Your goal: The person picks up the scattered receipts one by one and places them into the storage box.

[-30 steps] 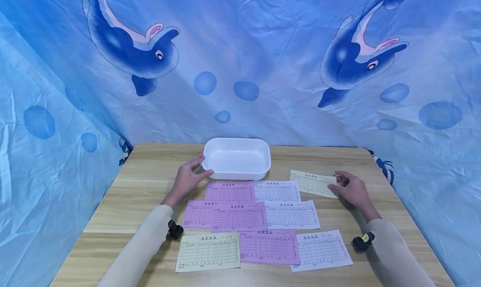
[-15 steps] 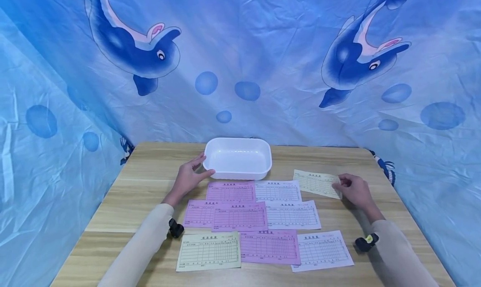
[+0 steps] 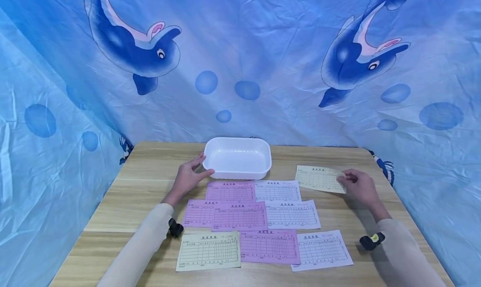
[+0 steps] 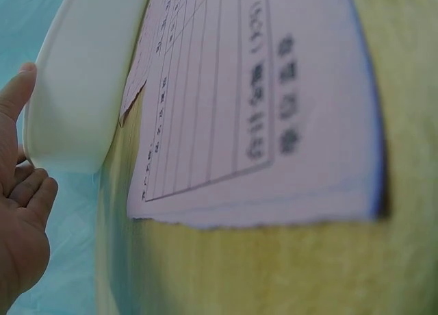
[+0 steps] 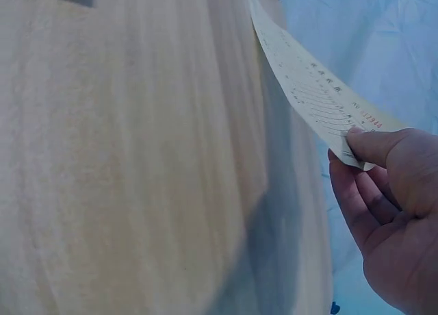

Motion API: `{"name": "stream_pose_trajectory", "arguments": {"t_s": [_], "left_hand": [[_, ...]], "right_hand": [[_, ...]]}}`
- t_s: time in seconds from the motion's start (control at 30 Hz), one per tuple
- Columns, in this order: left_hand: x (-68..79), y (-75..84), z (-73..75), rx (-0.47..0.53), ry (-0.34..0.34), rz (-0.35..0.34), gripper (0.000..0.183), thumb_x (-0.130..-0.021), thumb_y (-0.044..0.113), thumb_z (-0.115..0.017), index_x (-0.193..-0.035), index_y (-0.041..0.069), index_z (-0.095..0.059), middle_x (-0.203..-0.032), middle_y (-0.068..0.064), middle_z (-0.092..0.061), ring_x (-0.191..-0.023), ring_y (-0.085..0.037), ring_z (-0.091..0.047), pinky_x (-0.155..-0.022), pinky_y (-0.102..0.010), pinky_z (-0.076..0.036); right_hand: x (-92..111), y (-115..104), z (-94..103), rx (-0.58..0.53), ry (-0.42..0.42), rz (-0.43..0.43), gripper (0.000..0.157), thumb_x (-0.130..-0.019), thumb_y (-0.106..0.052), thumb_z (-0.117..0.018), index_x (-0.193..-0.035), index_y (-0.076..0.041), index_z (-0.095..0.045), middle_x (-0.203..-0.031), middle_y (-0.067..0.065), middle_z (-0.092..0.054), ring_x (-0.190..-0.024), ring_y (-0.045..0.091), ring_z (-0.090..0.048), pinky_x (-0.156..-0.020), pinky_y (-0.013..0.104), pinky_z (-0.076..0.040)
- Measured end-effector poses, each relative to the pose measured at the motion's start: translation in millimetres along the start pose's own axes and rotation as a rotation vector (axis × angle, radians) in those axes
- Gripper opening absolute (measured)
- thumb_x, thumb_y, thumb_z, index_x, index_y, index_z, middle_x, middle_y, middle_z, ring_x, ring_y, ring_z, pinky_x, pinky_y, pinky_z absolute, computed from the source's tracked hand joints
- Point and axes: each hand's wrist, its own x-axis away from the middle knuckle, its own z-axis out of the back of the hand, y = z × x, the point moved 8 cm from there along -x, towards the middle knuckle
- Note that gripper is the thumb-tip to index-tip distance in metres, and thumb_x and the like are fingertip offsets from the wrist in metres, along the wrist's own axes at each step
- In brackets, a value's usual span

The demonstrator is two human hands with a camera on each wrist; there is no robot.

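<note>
My right hand (image 3: 359, 187) pinches the right end of a yellow receipt slip (image 3: 318, 179) between thumb and fingers. In the right wrist view the slip (image 5: 311, 89) bows, its held end raised off the wood and its far end low by the tabletop. Over at the left, my left hand (image 3: 186, 179) grips the near left corner of a white plastic tray (image 3: 236, 175), thumb at the front rim and fingers along the left side. The left wrist view shows the thumb (image 4: 17, 92) against the tray's wall and the other fingers curled under its rim.
Several slips lie in rows before the tray: pink ones (image 3: 239, 217), white ones (image 3: 324, 250) and another yellow one (image 3: 208, 251), some overlapping. They rest on a wooden table (image 3: 124, 212). Blue dolphin-print cloth (image 3: 240, 49) hangs behind and at both sides.
My right hand has moved to the right with the yellow slip, raising it slightly. My left hand and the tray hold their place, and the other slips lie as before.
</note>
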Motion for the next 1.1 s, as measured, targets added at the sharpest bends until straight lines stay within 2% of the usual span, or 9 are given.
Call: {"name": "stream_pose_trajectory", "arguments": {"t_s": [0.13,0.43,0.63,0.8,0.97,1.1], "left_hand": [[-0.5,-0.3,0.5,-0.013,0.000,0.007,0.087,-0.083,0.048,-0.084,-0.148,0.002,-0.050,-0.160,-0.013,-0.040,-0.146,-0.032,-0.042,-0.115,-0.042,-0.044],[0.3,2.7,1.3,-0.067,-0.004,0.007,0.085,-0.083,0.048,-0.083,-0.148,0.003,-0.050,-0.159,-0.011,-0.042,-0.144,-0.037,-0.043,-0.117,-0.051,-0.040],[1.1,3.9,1.8,-0.068,-0.001,-0.004,0.084,-0.083,0.048,-0.083,-0.147,0.004,-0.051,-0.159,-0.011,-0.042,-0.143,-0.038,-0.044,-0.117,-0.052,-0.041],[0.0,3.2,2.5,-0.078,0.002,0.009,0.084,-0.083,0.048,-0.084,-0.147,0.004,-0.052,-0.158,-0.011,-0.044,-0.141,-0.039,-0.046,-0.116,-0.052,-0.042],[-0.7,1.5,3.5,-0.090,0.013,0.016,0.085,-0.081,0.052,-0.084,-0.146,0.007,-0.053,-0.158,-0.009,-0.045,-0.146,-0.036,-0.041,-0.120,-0.053,-0.036],[-0.9,-1.1,3.5,-0.086,0.015,0.017,0.086,-0.081,0.054,-0.083,-0.147,0.008,-0.054,-0.158,-0.009,-0.045,-0.147,-0.034,-0.039,-0.121,-0.054,-0.036]], "right_hand": [[-2.2,-4.4,8.3,-0.005,0.036,0.014,0.033,-0.098,-0.022,-0.072,-0.114,0.006,-0.069,-0.098,0.022,-0.073,-0.084,0.022,-0.068,-0.061,0.014,-0.054],[-9.4,-9.5,23.3,-0.039,0.078,0.005,0.039,-0.098,-0.026,-0.072,-0.115,0.009,-0.069,-0.099,0.026,-0.073,-0.073,-0.006,-0.058,-0.057,0.012,-0.053],[-13.6,-16.9,29.8,-0.072,0.086,0.026,0.041,-0.099,-0.027,-0.071,-0.114,0.011,-0.068,-0.097,0.026,-0.073,-0.070,-0.007,-0.058,-0.055,0.014,-0.053],[-19.4,-26.9,39.2,-0.079,0.101,0.035,0.044,-0.097,-0.026,-0.073,-0.118,0.011,-0.067,-0.099,0.029,-0.072,-0.071,-0.011,-0.056,-0.057,0.011,-0.052],[-26.0,-39.6,48.6,-0.062,0.113,0.031,0.047,-0.096,-0.032,-0.074,-0.118,0.009,-0.068,-0.103,0.030,-0.072,-0.073,-0.014,-0.053,-0.058,0.008,-0.048],[-31.5,-48.2,52.6,-0.080,0.104,0.035,0.046,-0.097,-0.032,-0.073,-0.119,0.008,-0.068,-0.102,0.028,-0.071,-0.073,-0.011,-0.055,-0.057,0.010,-0.050]]}}
